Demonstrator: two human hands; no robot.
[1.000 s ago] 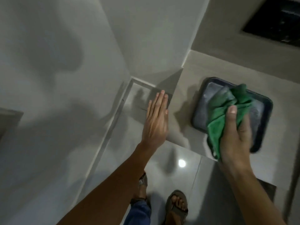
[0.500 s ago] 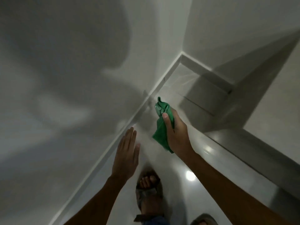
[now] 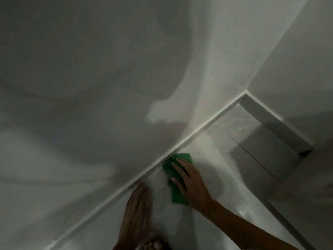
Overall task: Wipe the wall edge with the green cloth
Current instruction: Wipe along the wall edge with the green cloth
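Note:
The green cloth (image 3: 177,179) lies pressed flat on the glossy floor tile, its top corner touching the white wall edge (image 3: 196,131) that runs diagonally from lower left to upper right. My right hand (image 3: 191,183) is spread on top of the cloth, holding it down. My left hand (image 3: 136,212) is blurred, fingers straight and together, with its fingertips close to the wall edge just left of the cloth. It holds nothing.
A large pale wall (image 3: 90,87) fills the left and top. At the right, a second wall meets it in a corner (image 3: 246,93), with a low tiled step (image 3: 281,134) beside it. My sandalled foot (image 3: 153,245) shows at the bottom.
My right hand has dropped from mid-air and pressed the cloth down against the wall edge. My left hand has moved lower toward the floor. The view has tilted closer to the wall.

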